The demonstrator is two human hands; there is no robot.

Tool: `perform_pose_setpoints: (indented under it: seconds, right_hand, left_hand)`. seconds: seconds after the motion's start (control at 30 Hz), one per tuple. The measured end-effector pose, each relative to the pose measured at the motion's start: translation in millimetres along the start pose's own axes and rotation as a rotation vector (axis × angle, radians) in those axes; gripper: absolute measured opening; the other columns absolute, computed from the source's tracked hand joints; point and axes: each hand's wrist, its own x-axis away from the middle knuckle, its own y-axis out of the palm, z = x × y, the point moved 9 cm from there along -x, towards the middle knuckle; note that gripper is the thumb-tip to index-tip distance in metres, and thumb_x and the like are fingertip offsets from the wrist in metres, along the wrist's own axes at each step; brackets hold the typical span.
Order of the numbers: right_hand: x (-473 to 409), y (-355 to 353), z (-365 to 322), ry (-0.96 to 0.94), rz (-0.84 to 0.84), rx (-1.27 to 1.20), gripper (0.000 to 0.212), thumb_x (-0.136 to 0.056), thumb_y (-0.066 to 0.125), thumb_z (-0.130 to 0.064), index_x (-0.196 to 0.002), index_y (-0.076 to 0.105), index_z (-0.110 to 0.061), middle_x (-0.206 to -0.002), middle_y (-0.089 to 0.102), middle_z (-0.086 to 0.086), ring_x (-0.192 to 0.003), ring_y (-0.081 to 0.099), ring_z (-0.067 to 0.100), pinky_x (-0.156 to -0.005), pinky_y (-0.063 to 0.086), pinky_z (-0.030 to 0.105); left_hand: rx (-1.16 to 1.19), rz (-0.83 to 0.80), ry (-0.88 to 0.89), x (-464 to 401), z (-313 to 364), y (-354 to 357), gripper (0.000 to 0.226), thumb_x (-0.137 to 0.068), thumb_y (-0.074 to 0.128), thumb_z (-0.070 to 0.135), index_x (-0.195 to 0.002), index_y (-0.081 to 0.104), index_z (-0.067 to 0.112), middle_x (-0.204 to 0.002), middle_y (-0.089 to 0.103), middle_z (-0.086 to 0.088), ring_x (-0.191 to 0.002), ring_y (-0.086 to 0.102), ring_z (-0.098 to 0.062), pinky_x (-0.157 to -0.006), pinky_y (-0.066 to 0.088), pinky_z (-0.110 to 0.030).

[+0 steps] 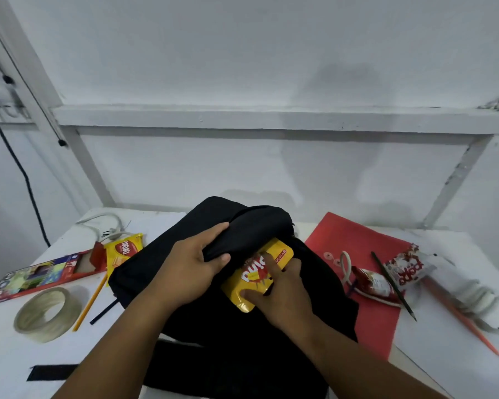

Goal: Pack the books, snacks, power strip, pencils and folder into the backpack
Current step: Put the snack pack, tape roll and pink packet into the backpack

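A black backpack lies on the white table in the middle of the head view. My left hand grips its top flap and holds it lifted. My right hand pinches a yellow snack pack, whose far end sits at the backpack's opening under the flap. A red folder lies to the right with two red-and-white snack packs and a dark pencil on it. A yellow wafer pack and a coloured-pencil box lie on the left.
A roll of clear tape and a yellow pencil lie at the front left. A white power strip cord is at the back left, another white coiled cord and an orange pencil at the right. A wall stands close behind.
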Motion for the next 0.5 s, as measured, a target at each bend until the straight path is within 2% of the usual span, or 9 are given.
perform_pose_setpoints:
  seconds: [0.07, 0.17, 0.3, 0.37, 0.43, 0.5]
  right_hand:
    - [-12, 1, -8, -0.033, -0.011, 0.234, 0.089, -0.073, 0.06, -0.078, -0.147, 0.03, -0.039, -0.131, 0.022, 0.002, -0.118, 0.044, 0.025, -0.094, 0.048, 0.038]
    - [-26, 0, -13, -0.058, -0.02, 0.442, 0.083, -0.075, 0.045, -0.087, -0.14, 0.039, -0.036, -0.133, 0.029, 0.006, -0.117, 0.042, 0.028, -0.095, 0.041, 0.043]
    - [-13, -10, -23, -0.286, 0.16, 0.549, 0.067, -0.081, 0.042, -0.079, -0.132, 0.05, -0.036, -0.125, 0.043, 0.006, -0.112, 0.044, 0.029, -0.09, 0.041, 0.044]
    - [1, 9, -30, -0.48, 0.089, 0.557, 0.059, -0.089, 0.039, -0.072, -0.131, 0.055, -0.035, -0.137, 0.047, 0.008, -0.127, 0.044, 0.036, -0.098, 0.035, 0.05]
    - [7, 31, -29, -0.584, -0.044, 0.627, 0.063, -0.095, 0.025, -0.07, -0.135, 0.056, -0.032, -0.148, 0.046, 0.009, -0.143, 0.032, 0.038, -0.108, 0.021, 0.053]
    - [2, 40, -26, -0.579, -0.144, 0.622, 0.075, -0.094, 0.007, -0.073, -0.147, 0.042, -0.032, -0.161, 0.029, 0.007, -0.152, 0.004, 0.033, -0.115, 0.004, 0.055]
  left_hand:
    - [-0.011, 0.016, 0.002, 2, 1, -1, 0.061, -0.09, 0.072, 0.016, -0.142, 0.051, 0.039, -0.131, 0.057, 0.024, -0.104, 0.044, 0.031, -0.083, 0.029, 0.01]
    - [-0.027, 0.037, -0.009, 4, 1, -4, 0.06, -0.09, 0.073, 0.018, -0.141, 0.052, 0.041, -0.133, 0.056, 0.026, -0.111, 0.044, 0.028, -0.085, 0.029, 0.009]
    - [-0.018, 0.061, -0.04, 10, -2, -4, 0.059, -0.09, 0.072, 0.018, -0.14, 0.052, 0.043, -0.132, 0.056, 0.028, -0.11, 0.044, 0.03, -0.085, 0.031, 0.008]
    - [0.0, 0.083, -0.055, 14, -4, -4, 0.059, -0.09, 0.071, 0.016, -0.14, 0.053, 0.042, -0.131, 0.057, 0.029, -0.112, 0.045, 0.029, -0.087, 0.031, 0.007]
    - [0.006, 0.098, -0.071, 17, -6, -2, 0.058, -0.091, 0.071, 0.016, -0.14, 0.053, 0.041, -0.131, 0.057, 0.029, -0.114, 0.045, 0.027, -0.088, 0.031, 0.007]
    - [0.002, 0.105, -0.081, 19, -5, 1, 0.058, -0.091, 0.07, 0.016, -0.139, 0.053, 0.042, -0.132, 0.057, 0.027, -0.118, 0.046, 0.024, -0.09, 0.031, 0.006]
